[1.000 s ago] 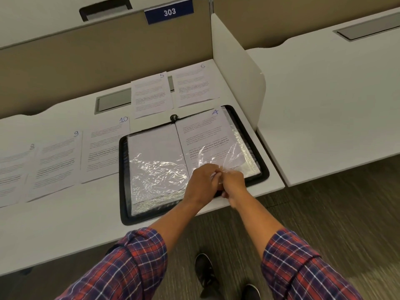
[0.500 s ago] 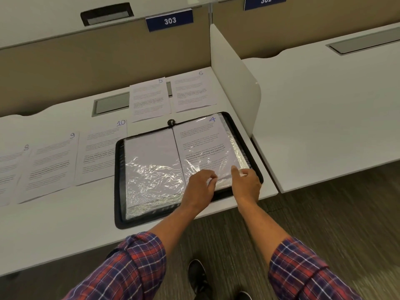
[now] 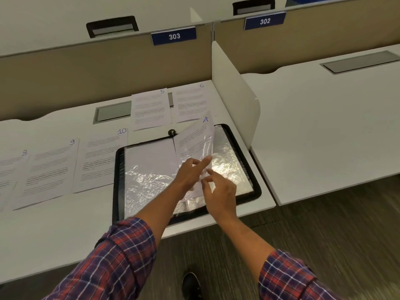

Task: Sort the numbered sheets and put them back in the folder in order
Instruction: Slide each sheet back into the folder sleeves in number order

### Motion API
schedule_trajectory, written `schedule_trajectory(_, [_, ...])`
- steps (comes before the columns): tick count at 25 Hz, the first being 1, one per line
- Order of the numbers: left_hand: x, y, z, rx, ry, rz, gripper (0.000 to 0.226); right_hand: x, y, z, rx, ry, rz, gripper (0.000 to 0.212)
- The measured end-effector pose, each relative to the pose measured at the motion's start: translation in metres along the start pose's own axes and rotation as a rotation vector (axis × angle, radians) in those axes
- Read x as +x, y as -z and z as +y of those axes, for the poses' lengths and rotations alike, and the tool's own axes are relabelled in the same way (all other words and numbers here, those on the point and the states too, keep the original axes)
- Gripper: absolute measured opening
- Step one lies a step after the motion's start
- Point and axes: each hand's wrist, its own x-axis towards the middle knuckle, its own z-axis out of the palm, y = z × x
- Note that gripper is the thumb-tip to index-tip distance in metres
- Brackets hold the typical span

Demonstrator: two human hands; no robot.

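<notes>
1. Left hand (image 3: 190, 174): fingers straight, forefinger pointing up and right, laid against the near part of a clear plastic pocket (image 3: 203, 146). Nothing is curled round it.
2. Right hand (image 3: 220, 191): just beside the left, fingers loosely bent, thumb and forefinger close together at the pocket's near edge. Cannot tell whether they pinch it or only touch.
3. The pocket holds sheet 4 (image 3: 194, 135), blue number at its top corner. Its free edge tilts up off the folder's right half, and the far corner overlaps the bottom of sheet 6.
4. Folder (image 3: 249, 148): black-rimmed, lying open flat on the desk (image 3: 65, 224) with its near edge at the desk's front. The left half shows a blank page under crinkled plastic; the right half shows shiny plastic.
5. Beyond the folder: sheet 5 (image 3: 149, 109) and sheet 6 (image 3: 190, 102), side by side, flat.
6. Left of the folder, in a row: sheet 10 (image 3: 104, 156), sheet 9 (image 3: 49, 169), sheet 8 (image 3: 10, 169), the last partly cut off by the frame.
7. White divider (image 3: 236, 94) stands just right of the folder; a second desk (image 3: 324, 126) lies past it.
8. Back panel carries labels 303 (image 3: 174, 36) and 302 (image 3: 264, 21).
9. Both forearms come out of rolled plaid shirt cuffs (image 3: 121, 256). A dark shoe (image 3: 191, 284) shows on the floor below.
</notes>
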Motion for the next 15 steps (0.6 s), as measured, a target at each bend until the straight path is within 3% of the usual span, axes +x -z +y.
schedule_trajectory(4, [0.008, 0.032, 0.011, 0.052, -0.035, 0.154, 0.022, -0.007, -0.007, -0.016, 0.136, 0.090, -0.212, 0.042])
schedule_trajectory(6, [0.003, 0.051, 0.013, 0.017, -0.037, 0.217, 0.007, -0.008, -0.006, -0.018, 0.199, 0.085, -0.202, 0.042])
schedule_trajectory(8, [-0.005, 0.073, 0.008, -0.078, -0.014, 0.250, 0.006, -0.003, -0.011, -0.011, 0.167, 0.070, -0.146, 0.040])
schedule_trajectory(11, [-0.017, 0.105, -0.017, -0.214, 0.042, 0.282, 0.011, 0.002, -0.021, 0.011, -0.109, -0.051, -0.341, 0.056])
schedule_trajectory(15, [-0.028, 0.141, -0.067, -0.370, 0.118, 0.361, 0.013, -0.008, -0.037, 0.038, -0.527, 0.043, -0.574, 0.072])
